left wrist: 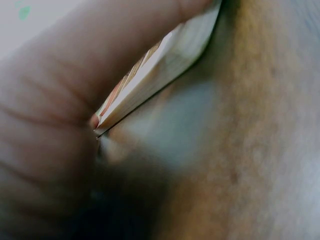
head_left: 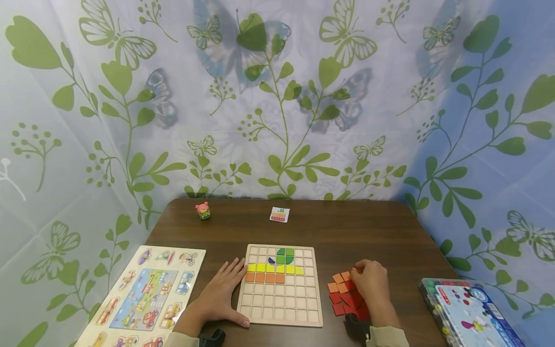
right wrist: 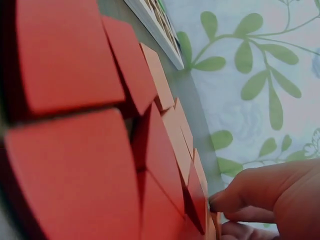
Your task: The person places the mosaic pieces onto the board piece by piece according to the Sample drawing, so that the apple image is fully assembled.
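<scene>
A wooden grid board (head_left: 299, 324) lies on the table; set in its squares are green pieces (head_left: 285, 255), a small dark blue piece (head_left: 271, 260), a row of yellow pieces (head_left: 260, 268) and several orange tiles (head_left: 270, 278). My left hand (head_left: 220, 295) rests along the board's left side, fingers extended and thumb near the lower corner; its wrist view shows the board's edge (left wrist: 155, 82) beside the hand. Right of the board, loose red tiles (head_left: 336, 308) and orange tiles (head_left: 333, 287) lie in a pile. My right hand (head_left: 373, 282) pinches an orange tile (right wrist: 216, 220) at the pile's far end, mostly hidden by fingers.
A small pattern card (head_left: 279, 215) and a pink figurine (head_left: 203, 210) stand at the back of the table (head_left: 355, 226). At the left lies a picture puzzle board (head_left: 197, 258); at the right edge, a clear plastic box (head_left: 472, 308) with a printed lid. A patterned curtain hangs behind.
</scene>
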Tool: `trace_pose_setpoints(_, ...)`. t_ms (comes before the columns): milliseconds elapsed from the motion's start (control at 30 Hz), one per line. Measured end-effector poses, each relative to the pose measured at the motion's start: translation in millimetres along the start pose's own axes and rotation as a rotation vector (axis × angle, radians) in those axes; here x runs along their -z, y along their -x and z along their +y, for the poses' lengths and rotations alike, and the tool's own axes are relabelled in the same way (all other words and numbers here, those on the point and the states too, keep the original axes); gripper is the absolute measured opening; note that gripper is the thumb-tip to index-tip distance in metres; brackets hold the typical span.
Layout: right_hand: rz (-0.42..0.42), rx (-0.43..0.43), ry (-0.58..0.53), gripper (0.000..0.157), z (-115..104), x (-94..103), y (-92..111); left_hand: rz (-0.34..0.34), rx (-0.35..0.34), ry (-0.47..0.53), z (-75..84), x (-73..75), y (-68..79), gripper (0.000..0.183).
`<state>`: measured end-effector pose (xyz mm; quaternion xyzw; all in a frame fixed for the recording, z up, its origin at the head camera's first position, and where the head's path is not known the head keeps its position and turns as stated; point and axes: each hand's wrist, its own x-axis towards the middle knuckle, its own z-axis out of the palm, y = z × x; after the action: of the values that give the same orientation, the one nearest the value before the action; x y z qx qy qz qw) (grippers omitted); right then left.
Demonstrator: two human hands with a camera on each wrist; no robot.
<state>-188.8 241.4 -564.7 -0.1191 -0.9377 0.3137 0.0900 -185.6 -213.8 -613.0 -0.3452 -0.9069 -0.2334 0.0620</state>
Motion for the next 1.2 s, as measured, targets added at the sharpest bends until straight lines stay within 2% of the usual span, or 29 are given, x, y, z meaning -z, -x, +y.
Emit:
trace_pose_setpoints(133,0.005,0.008,-0.044,0.023,-7.1,-4.3,2.7,0.02,-0.017,0.001,-2.5,-2.8,0.5,0.141)
trace_pose_setpoints(233,0.004,0.066,-0.081,0.022,-15.2,-11.8,5.7,0.016,-0.013,0.005,-1.2,-1.3,0.6,0.141)
trace_pose_setpoints(500,0.003,0.35,-0.158,0.02,-46.8,-37.7,18.4,-0.008,0.01,0.002,1.2,3.0,0.3,0.143)
trace_pose_setpoints(800,-0.163,0.621,-0.223,0.018,-83.9,-61.7,33.8,-0.052,0.03,-0.002,5.4,8.9,-1.4,0.144)
trace_pose_setpoints(900,-0.205,0.66,-0.193,0.018,-91.7,-68.4,35.5,-0.066,0.04,-0.003,6.1,9.0,-2.0,0.144)
trace_pose_setpoints(1000,-0.23,0.663,-0.157,0.018,-96.3,-74.5,36.5,-0.071,0.043,-0.001,6.6,9.1,-2.4,0.144)
trace_pose_setpoints(1200,-0.26,0.576,-0.154,0.018,-99.7,-79.8,39.3,-0.08,0.056,0.004,6.1,9.6,-2.5,0.145)
